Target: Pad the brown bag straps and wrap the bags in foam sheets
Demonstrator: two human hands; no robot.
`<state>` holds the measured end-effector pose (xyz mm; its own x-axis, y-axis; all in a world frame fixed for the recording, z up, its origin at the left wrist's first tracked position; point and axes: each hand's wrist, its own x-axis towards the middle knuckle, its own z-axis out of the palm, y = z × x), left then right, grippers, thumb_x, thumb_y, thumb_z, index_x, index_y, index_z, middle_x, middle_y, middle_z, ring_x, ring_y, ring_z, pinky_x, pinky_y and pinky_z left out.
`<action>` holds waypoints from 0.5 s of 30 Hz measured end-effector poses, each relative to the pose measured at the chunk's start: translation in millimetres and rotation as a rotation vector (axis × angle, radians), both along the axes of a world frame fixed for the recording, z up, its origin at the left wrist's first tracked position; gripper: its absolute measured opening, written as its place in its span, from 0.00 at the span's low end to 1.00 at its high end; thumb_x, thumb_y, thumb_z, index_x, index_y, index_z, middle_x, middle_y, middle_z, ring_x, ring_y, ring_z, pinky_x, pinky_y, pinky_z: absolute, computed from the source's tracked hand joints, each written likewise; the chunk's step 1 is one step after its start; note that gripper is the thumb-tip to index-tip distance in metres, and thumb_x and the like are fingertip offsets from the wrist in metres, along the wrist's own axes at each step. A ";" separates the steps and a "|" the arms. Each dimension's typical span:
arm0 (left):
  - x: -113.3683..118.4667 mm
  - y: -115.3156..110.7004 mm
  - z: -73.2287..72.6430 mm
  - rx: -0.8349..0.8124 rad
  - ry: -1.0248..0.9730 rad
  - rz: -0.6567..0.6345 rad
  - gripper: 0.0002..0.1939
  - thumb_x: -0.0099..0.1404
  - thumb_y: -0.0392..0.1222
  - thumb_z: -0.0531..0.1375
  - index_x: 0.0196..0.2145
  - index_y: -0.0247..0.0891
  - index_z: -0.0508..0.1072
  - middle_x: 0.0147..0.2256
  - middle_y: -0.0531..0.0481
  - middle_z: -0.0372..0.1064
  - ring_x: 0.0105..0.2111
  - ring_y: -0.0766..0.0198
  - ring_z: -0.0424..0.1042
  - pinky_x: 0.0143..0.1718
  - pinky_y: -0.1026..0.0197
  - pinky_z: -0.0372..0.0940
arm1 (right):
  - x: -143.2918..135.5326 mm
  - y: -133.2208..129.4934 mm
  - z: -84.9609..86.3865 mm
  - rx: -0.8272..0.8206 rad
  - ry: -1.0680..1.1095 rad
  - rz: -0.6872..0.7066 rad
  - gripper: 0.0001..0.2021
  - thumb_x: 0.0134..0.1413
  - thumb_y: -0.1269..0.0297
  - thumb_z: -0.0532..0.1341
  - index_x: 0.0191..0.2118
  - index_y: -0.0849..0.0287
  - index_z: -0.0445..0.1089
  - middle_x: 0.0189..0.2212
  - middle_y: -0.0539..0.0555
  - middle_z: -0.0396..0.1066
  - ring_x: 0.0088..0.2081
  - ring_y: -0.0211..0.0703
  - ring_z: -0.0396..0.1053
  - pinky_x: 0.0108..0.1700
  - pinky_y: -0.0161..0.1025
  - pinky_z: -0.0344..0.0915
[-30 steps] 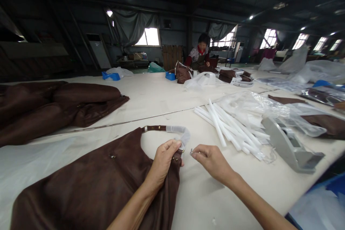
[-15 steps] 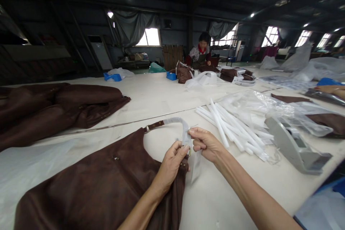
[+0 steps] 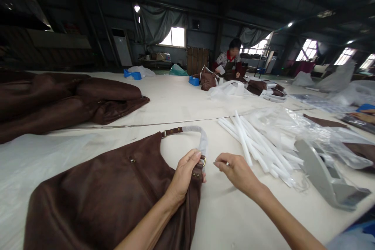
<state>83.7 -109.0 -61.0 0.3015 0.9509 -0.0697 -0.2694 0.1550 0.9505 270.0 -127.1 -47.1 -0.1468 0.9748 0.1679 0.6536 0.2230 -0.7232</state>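
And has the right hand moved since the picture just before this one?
Yes: judged against the white sticks, the right hand has shifted down in the view.

A soft, dark-brown bag (image 3: 96, 187) lies slack, spreading left of the left grip (image 3: 184, 172), its partly white-wrapped strap (image 3: 204, 140) curving just beyond that grip and a gold-coloured buckle (image 3: 204, 161) showing just right of it.

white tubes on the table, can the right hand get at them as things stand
Probably yes: the white tubes lie just beyond the right hand, and nothing visible blocks their near ends. Its grip looks pinched, though, so it would likely have to open first.
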 end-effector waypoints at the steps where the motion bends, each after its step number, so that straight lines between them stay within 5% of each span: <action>1: -0.1 0.0 0.2 0.005 -0.006 0.000 0.20 0.61 0.57 0.61 0.30 0.37 0.63 0.29 0.57 0.61 0.18 0.69 0.70 0.17 0.69 0.60 | -3.1 -4.1 -3.8 0.021 -0.095 0.008 0.10 0.61 0.65 0.55 0.31 0.57 0.72 0.28 0.51 0.72 0.32 0.41 0.68 0.38 0.37 0.59; 9: -0.4 -3.1 4.7 0.013 -0.001 0.008 0.20 0.61 0.58 0.61 0.31 0.38 0.63 0.24 0.59 0.59 0.18 0.68 0.70 0.17 0.69 0.62 | -26.5 -2.6 -13.1 0.007 -0.497 -0.110 0.11 0.64 0.66 0.52 0.37 0.57 0.72 0.36 0.55 0.75 0.36 0.46 0.72 0.33 0.38 0.53; 15: 1.1 -3.4 3.6 0.010 -0.002 0.017 0.20 0.60 0.58 0.61 0.30 0.38 0.63 0.23 0.58 0.60 0.17 0.68 0.69 0.16 0.70 0.61 | -34.7 -2.4 -8.8 0.074 -0.362 -0.086 0.10 0.63 0.67 0.53 0.35 0.57 0.71 0.34 0.54 0.75 0.35 0.44 0.71 0.35 0.37 0.55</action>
